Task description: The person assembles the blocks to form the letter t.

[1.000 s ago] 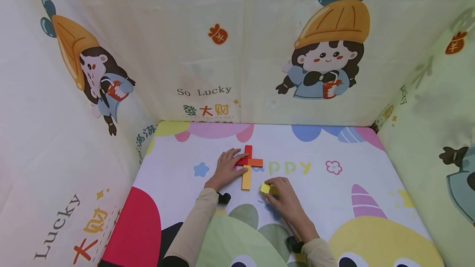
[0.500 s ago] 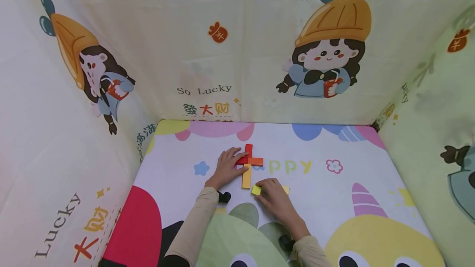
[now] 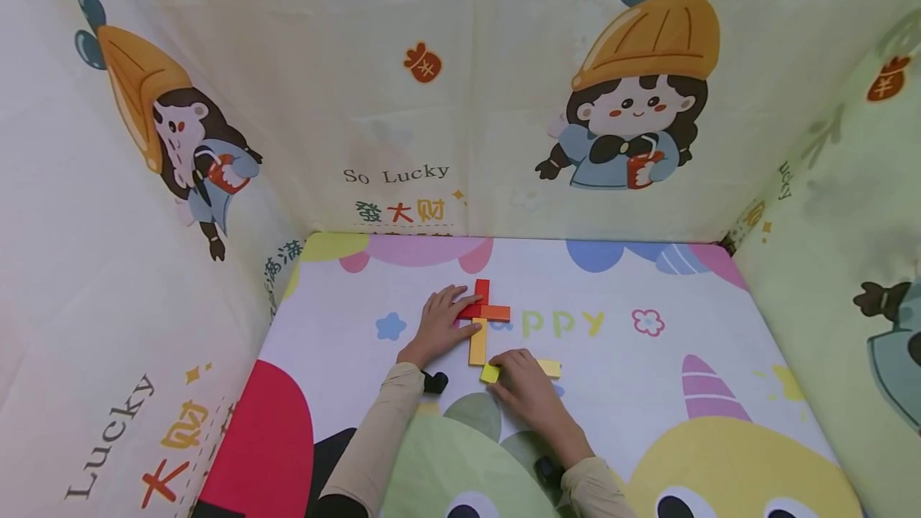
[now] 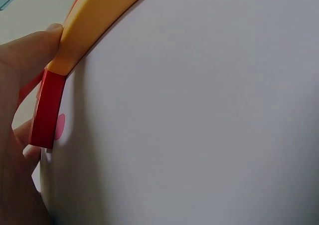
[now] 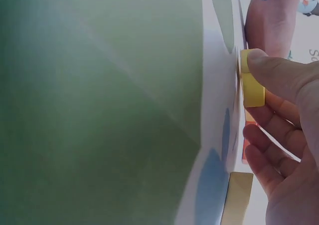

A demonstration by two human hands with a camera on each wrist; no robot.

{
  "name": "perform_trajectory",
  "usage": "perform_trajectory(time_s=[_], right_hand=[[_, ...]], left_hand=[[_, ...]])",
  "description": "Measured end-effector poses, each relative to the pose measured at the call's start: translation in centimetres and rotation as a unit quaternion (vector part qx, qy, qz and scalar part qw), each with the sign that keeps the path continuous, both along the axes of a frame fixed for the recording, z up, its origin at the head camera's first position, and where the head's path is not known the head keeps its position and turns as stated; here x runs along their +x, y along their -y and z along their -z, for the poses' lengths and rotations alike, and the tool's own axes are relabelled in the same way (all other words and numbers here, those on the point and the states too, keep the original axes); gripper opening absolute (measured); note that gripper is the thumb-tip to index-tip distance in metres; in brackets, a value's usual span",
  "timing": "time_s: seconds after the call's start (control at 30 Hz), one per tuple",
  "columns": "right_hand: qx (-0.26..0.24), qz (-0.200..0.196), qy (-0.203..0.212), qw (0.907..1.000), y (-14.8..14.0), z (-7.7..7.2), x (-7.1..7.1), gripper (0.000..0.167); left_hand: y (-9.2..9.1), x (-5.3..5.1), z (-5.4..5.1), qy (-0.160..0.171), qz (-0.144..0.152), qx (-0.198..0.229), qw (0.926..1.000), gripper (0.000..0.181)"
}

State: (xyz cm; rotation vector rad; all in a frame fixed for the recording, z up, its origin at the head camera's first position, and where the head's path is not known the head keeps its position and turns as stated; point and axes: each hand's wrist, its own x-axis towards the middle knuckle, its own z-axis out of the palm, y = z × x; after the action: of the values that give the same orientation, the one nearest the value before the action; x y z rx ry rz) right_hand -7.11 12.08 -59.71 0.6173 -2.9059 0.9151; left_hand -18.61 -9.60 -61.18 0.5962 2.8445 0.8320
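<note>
On the tabletop, a red block, a second red block, an orange block and a long amber block lie in a cross-like figure. My left hand rests on its left side, fingers spread over the red part; in the left wrist view the thumb touches the amber block. My right hand pinches a small yellow block by the amber block's near end. The right wrist view shows thumb and fingers on this yellow block; whether it touches the amber one is unclear.
A pale yellow block lies just right of my right hand, partly behind it. The table cover has printed cartoon shapes and letters. Printed cloth walls stand at the back and both sides.
My right hand has carried the yellow block leftward to the amber block's near end, uncovering the pale yellow block at its right. My left hand stays in place.
</note>
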Motion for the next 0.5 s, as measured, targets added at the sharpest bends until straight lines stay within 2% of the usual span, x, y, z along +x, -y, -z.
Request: perform_trajectory(time_s=[0.17,0.5], right_hand=[[0.009,0.002,-0.007,0.9999,0.17,0.04,0.26,0.039],[-0.001,0.011,0.018,0.9998,0.61,0.1,0.43,0.042]], left_hand=[[0.05,-0.07,0.2,-0.005,0.0,-0.001,1.0,0.065],[0.02,-0.15,0.5,-0.012,-0.001,0.005,0.9999,0.065]])
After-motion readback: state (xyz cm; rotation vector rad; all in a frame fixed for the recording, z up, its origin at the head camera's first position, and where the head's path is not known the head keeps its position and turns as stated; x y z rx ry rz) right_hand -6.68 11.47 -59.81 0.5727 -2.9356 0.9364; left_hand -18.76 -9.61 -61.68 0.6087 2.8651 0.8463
